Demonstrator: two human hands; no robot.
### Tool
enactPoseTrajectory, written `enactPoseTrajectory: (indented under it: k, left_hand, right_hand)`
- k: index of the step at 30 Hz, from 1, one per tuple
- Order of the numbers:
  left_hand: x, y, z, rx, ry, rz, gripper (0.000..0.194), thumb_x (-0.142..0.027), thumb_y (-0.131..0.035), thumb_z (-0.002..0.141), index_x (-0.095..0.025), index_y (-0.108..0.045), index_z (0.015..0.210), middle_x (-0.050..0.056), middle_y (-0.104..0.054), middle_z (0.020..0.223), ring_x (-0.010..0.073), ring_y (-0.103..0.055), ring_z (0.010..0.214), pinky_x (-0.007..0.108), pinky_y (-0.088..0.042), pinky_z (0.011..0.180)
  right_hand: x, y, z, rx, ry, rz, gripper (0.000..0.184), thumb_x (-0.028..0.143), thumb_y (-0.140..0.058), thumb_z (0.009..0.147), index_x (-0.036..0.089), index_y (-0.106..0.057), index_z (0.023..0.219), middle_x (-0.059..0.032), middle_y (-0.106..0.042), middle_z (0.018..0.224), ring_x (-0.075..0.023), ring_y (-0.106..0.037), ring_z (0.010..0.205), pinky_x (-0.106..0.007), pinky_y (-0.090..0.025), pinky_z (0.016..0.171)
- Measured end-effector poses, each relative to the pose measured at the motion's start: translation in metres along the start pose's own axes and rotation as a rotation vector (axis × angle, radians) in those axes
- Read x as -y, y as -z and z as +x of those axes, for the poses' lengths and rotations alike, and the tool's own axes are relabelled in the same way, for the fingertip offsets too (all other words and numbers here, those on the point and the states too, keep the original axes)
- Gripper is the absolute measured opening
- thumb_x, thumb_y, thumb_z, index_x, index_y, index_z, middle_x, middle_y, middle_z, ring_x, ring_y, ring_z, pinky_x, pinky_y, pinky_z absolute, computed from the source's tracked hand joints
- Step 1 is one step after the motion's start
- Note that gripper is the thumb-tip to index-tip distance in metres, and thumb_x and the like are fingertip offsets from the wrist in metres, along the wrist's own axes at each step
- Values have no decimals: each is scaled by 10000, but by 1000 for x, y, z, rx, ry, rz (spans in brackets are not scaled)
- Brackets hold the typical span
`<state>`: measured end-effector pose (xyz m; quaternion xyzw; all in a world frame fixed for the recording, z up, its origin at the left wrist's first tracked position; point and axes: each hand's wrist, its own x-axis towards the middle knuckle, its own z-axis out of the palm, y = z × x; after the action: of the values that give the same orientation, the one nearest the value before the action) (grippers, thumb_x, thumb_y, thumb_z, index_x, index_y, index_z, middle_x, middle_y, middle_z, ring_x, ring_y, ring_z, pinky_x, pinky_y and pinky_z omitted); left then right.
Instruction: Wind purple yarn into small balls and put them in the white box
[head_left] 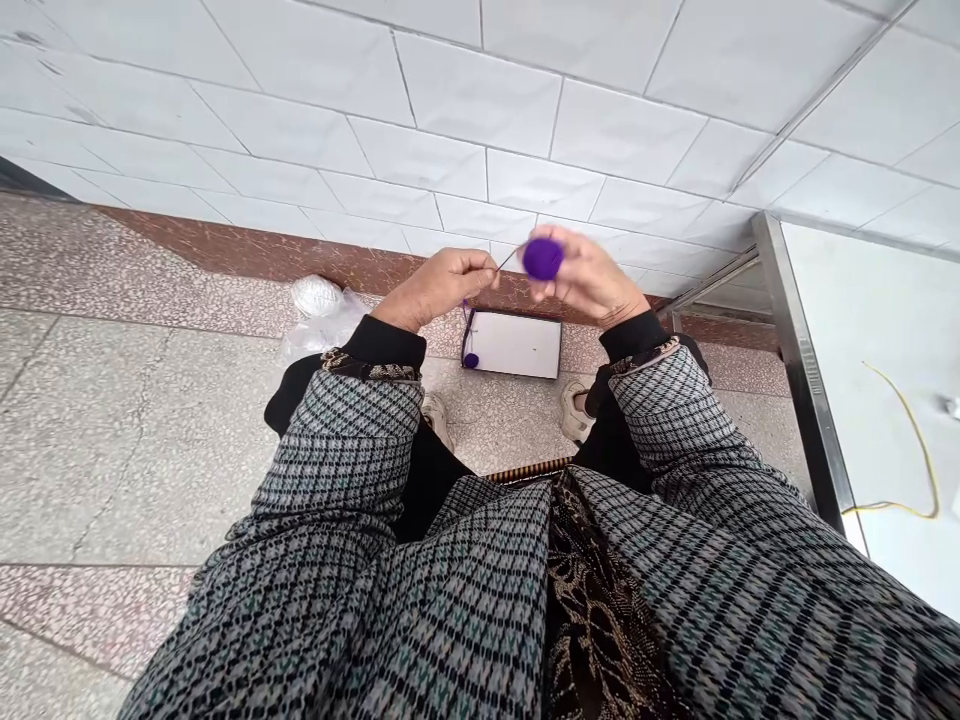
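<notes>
My left hand (454,285) is closed, thumb and forefinger pinching a thin dark line (508,259) that runs up to the right; whether it is taut yarn or a slim hook I cannot tell. Below that hand hangs a purple yarn strand (465,310), leading down toward a small dark purple ball (471,360) in a shallow box (517,345) on the floor. A round purple yarn ball (543,259) is in my right hand (581,275), its fingers curled behind it and slightly blurred. Both hands are raised above the box, a short gap between them.
A clear plastic bag (330,325) with a white ball (315,296) lies on the speckled floor at left. White wall tiles (517,180) rise ahead. At right stands a metal-edged white table (885,330) with a yellow cord (926,460). My shoes (576,412) flank the box.
</notes>
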<state>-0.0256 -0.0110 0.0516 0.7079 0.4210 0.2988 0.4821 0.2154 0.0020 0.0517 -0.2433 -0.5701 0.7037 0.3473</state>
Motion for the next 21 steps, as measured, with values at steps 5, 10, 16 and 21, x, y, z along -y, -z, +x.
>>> enactPoseTrajectory:
  k: [5,10,16,21]
  left_hand:
    - [-1,-8,1,291,-91,22,182,-229,-657,932,-170,-738,780,5,-627,725,130,-521,669,266,-420,695]
    - [7,-1,-1,193,-3,-104,141,-177,-677,842,-154,-730,714,6,-585,653,104,-471,585,242,-367,605]
    - [8,-10,-3,39,59,-525,91,-188,-721,784,-123,-742,724,-24,-480,571,59,-319,492,204,-246,512]
    - [16,-18,-3,-71,139,-657,82,-198,-777,770,-125,-747,750,-65,-390,540,48,-248,465,194,-191,486]
  right_hand:
    - [-3,0,9,-374,-41,-270,354,231,-821,860,233,-546,1083,-21,-663,1024,-160,-630,845,-293,-608,828]
    - [4,2,-3,378,-229,-494,342,177,-880,818,157,-629,1049,-27,-693,973,-156,-636,857,-255,-563,754]
    - [11,18,-15,164,50,30,682,514,-993,798,173,-573,1213,-43,-711,1070,-117,-685,787,-237,-604,732]
    - [12,19,-12,-178,163,60,710,594,-969,730,217,-610,1213,-29,-705,1103,-121,-633,803,-282,-637,813]
